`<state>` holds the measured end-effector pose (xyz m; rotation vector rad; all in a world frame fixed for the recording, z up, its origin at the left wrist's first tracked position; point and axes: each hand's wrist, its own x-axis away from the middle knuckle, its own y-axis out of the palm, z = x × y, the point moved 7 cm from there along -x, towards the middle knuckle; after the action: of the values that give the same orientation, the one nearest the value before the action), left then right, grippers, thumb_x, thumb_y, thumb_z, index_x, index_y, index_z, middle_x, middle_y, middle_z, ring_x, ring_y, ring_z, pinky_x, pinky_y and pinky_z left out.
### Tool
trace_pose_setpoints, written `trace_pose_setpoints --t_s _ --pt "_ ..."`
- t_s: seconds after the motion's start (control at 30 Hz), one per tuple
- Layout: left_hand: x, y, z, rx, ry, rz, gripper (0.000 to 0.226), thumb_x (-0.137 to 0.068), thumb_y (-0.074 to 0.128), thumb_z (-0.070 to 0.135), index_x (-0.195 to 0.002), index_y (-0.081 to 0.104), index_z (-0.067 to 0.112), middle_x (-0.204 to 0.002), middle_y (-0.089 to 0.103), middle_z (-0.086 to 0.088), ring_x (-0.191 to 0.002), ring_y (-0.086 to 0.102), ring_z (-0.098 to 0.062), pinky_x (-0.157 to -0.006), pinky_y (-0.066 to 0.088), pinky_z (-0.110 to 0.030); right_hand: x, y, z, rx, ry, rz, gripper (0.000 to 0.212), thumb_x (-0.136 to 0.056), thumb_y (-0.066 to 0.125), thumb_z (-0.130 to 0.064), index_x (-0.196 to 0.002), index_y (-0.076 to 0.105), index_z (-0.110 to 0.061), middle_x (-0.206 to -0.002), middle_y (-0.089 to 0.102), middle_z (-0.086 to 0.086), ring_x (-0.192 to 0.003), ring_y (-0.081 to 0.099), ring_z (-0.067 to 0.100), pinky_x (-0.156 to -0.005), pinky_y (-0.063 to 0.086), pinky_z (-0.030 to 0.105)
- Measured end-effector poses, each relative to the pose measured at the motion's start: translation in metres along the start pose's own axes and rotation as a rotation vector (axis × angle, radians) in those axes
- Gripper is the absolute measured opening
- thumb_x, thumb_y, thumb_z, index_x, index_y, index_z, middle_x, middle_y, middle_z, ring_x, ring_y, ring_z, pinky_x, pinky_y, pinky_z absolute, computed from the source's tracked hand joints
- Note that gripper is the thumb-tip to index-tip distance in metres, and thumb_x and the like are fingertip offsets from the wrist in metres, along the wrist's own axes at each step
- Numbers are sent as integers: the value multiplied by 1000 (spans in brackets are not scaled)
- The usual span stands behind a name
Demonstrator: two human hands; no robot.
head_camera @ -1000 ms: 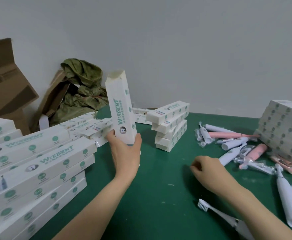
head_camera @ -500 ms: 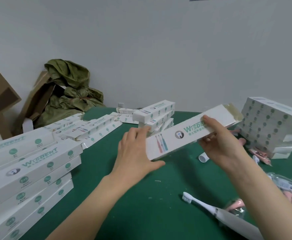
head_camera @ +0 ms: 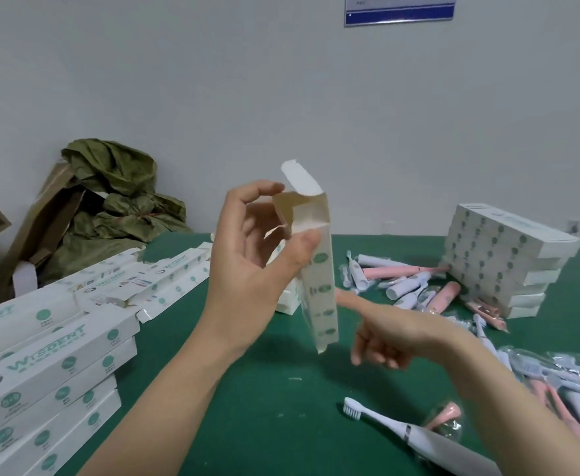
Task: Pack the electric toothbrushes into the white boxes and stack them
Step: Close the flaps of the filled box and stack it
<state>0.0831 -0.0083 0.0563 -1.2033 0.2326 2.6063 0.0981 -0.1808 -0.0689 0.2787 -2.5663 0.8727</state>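
Observation:
My left hand (head_camera: 247, 255) holds a white toothbrush box (head_camera: 319, 283) upright above the green table, thumb on its side and a finger at the top. The box's top end is open with its flap (head_camera: 298, 176) standing up. My right hand (head_camera: 395, 331) is beside the box's lower half, its index finger pointing at the box and the other fingers curled under, holding nothing. A white electric toothbrush (head_camera: 415, 438) lies on the table near the front. Loose pink and white toothbrushes (head_camera: 408, 283) lie behind.
A stack of white boxes (head_camera: 34, 365) fills the left side, with flat boxes (head_camera: 165, 280) behind it. Another box stack (head_camera: 501, 262) stands at the right rear. Bagged brush heads (head_camera: 553, 379) lie at the right edge. Cardboard and a green bag (head_camera: 116, 201) sit back left.
The box has swung from lying slanted between both hands to upright in my left hand, with its top flap now open. My right hand has let go and dropped beside it.

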Motion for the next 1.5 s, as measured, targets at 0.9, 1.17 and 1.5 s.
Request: trace_pose_setpoints --t_s 0.9,1.17,1.5 --pt "-4 21 -32 -759 -42 -87 41 -52 71 38 -90 66 24 -82 56 5 -82 50 0 -66 33 -3 59 -12 -76 -97 -822 901 40 -102 34 -21 -140 44 -13 -89 50 -15 -78 47 -2 -75 31 -3" --pt "-1 22 -26 -785 13 -50 31 -60 61 29 -88 71 21 -72 48 9 -70 47 0 -63 31 -2 53 -1 -78 -68 -839 874 66 -92 23 -45 -146 31 -8 -129 46 -7 -112 36 -6 -86 17 -9" --pt "-23 -12 -6 -220 -100 -64 39 -56 78 47 -90 69 31 -89 72 11 -82 66 -3 -73 50 -14 35 -29 -59 -754 -710 635 17 -98 41 -37 -98 57 -31 -106 67 -7 -96 63 2 -92 51 28"
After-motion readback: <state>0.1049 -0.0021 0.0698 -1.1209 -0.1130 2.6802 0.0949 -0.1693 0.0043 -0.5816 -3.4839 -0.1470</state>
